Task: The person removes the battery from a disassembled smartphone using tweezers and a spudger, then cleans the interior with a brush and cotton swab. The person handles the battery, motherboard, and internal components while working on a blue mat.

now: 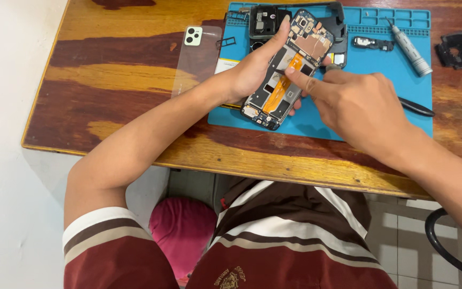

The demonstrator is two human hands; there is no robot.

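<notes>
Orange-ribboned opened phone (287,69) rests tilted in the gripping left hand (255,69) while the right hand (356,104) presses its forefinger onto it.

One opened phone (287,69), one screwdriver (412,52), two hands.

Glossy wooden table (135,80), matt (rubbery) blue mat (316,126)

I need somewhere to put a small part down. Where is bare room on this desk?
Bare wood lies left of the clear phone back cover, and between the blue work mat and the desk's near edge. The mat's top is crowded: opened phone, both hands, silver screwdriver.
</notes>
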